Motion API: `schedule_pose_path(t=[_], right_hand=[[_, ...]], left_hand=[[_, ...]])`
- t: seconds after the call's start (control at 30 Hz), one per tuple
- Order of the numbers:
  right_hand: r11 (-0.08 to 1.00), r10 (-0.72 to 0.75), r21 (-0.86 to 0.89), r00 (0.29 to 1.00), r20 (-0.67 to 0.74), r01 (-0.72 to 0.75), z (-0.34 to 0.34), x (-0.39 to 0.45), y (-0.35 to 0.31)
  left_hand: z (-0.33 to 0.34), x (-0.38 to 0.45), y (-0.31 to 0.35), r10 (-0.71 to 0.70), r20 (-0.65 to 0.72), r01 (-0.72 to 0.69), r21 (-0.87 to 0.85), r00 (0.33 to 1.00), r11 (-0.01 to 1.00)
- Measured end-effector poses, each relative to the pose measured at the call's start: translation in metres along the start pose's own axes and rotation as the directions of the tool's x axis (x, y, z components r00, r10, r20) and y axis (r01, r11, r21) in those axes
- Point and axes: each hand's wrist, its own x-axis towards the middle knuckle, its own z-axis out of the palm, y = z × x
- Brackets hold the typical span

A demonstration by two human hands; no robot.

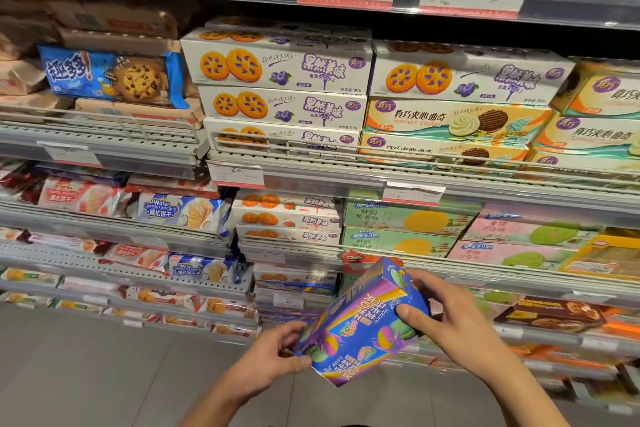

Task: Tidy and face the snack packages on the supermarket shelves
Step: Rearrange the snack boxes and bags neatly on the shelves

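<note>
Holding a blue and purple snack box (360, 326) at lower centre of the frame, tilted, clear of the shelves (346, 180). Turning it so the printed front faces outward — best done slowly, keeping the corners uncrushed, before sliding it square into a matching row. Left hand (273, 357) pinching the lower left end, fingers curled round the edge. Right hand (446, 315) gripping the upper right end, thumb pressing the front — both closed on the box, neither slack.

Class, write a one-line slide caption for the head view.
Both hands, left hand and right hand, hold a blue macaron box before stocked snack shelves.
</note>
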Motion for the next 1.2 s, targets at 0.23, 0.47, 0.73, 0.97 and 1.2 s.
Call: schedule_pose_path(t=[0.23,0.47,0.73,0.97,1.2], right_hand=[[0.991,-0.063,-0.120,0.997,-0.036,0.058,0.000,-0.001,-0.005],[0.940,-0.149,-0.312,0.989,-0.004,0.140,0.007,0.016,-0.008],[0.904,-0.064,-0.428,0.989,-0.131,0.001,0.039,0.028,-0.018],[0.874,0.083,-0.442,0.957,-0.278,-0.204,0.076,0.011,-0.048],[0.840,0.188,-0.394,0.880,-0.436,-0.374,0.099,-0.035,-0.063]], left_hand=[[0.010,0.010,-0.006,0.006,-0.036,-0.006,-0.011,0.999,1.000],[-0.011,0.030,-0.020,0.053,-0.099,-0.053,0.004,0.994,0.999],[-0.114,0.084,-0.052,0.045,-0.376,0.070,0.287,0.925,0.955],[-0.166,0.152,-0.059,0.064,-0.367,0.170,0.569,0.928,0.805],[-0.171,0.182,-0.051,0.009,-0.411,0.255,0.581,0.911,0.773]])
